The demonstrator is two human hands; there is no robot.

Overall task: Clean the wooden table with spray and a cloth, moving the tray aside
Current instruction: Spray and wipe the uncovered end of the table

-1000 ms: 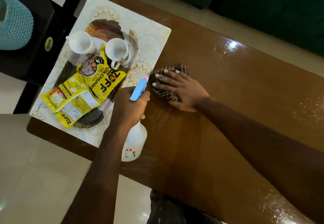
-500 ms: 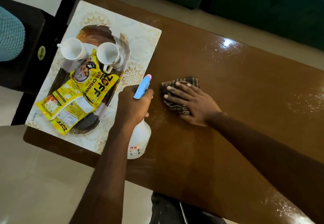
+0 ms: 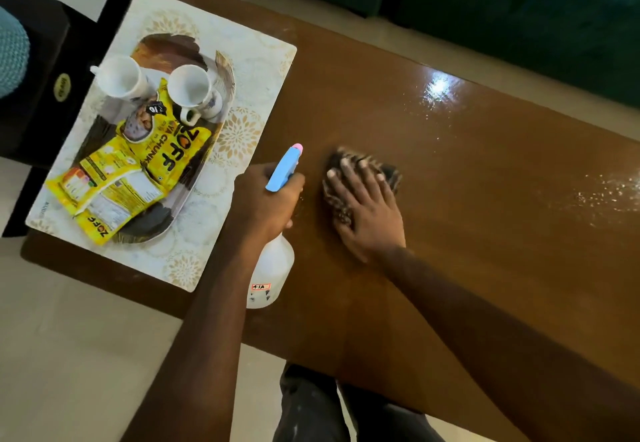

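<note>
The cloth [image 3: 389, 173], dark and checked, lies bunched near the middle of the wooden table [image 3: 450, 251] under the right hand [image 3: 367, 213], whose straight, spread fingers press it flat. Soft, light and limp, it is probably better driven by the palm than pinched. The left hand [image 3: 266, 202] curls round the neck of the spray bottle [image 3: 272, 268], likely light plastic. The tray [image 3: 225, 73], bearing two cups [image 3: 192, 87] and yellow packets [image 3: 166, 154], sits on a placemat [image 3: 258, 71] at the table's left end. Droplets [image 3: 602, 196] fleck the glossy top; pale floor [image 3: 69, 337], green sofa [image 3: 519, 9] beyond.
</note>
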